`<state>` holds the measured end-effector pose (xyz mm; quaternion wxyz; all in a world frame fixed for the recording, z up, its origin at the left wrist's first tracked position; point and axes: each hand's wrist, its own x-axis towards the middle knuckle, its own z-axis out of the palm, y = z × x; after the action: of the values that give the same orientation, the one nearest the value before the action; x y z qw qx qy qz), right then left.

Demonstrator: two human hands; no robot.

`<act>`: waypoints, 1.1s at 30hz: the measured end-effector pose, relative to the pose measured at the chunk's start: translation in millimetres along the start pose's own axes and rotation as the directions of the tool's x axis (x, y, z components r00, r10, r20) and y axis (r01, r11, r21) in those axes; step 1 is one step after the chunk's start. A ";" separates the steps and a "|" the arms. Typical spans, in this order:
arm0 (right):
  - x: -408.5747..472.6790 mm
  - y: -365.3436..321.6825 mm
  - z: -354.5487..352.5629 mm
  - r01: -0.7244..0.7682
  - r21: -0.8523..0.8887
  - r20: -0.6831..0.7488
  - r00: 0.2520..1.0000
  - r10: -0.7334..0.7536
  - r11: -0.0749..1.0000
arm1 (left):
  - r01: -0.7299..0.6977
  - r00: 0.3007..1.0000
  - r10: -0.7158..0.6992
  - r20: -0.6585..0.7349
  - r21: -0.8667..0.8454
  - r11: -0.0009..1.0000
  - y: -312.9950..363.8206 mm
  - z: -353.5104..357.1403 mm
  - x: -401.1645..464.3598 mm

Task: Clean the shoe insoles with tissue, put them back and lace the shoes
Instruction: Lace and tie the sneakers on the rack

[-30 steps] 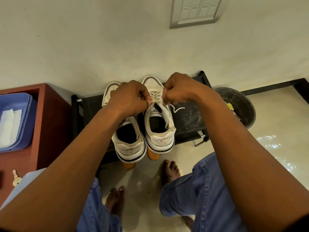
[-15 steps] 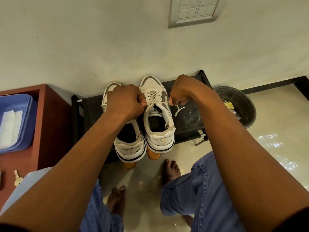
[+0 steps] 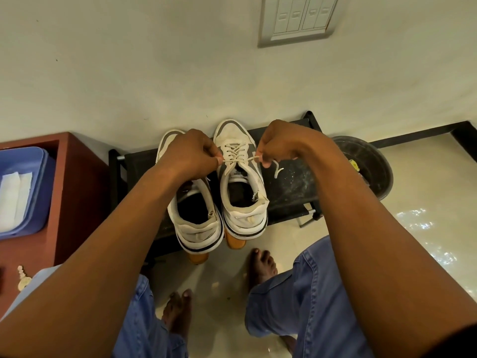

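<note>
Warm dim light, wide-angle edge distortion

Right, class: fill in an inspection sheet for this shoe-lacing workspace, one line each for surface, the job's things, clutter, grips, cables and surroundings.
Surface: black shoe rack, dusty top, against the wall.
Job's things: right shoe on the rack, lace pulled taut across it; left shoe beside it, touching; folded tissue in a blue tray.
Clutter: key on the red-brown cabinet.
Grips: left hand pinches one lace end; right hand pinches the other, loose tail hanging.
Cables: nothing seen.
Surroundings: black bin at the right, switch plate on the wall, glossy tiled floor.
</note>
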<state>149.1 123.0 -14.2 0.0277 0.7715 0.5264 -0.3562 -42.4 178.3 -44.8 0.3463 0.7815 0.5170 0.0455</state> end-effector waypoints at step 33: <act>2.6 -35.0 9.8 -0.073 0.683 0.005 0.996 0.094 0.727 | 0.117 0.955 -0.294 -0.044 -0.852 0.510 3.2 36.0 3.3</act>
<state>115.3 136.5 -11.4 -0.2490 0.7559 0.3242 -0.5114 -22.9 162.5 -71.1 0.6327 0.4431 0.5496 0.3183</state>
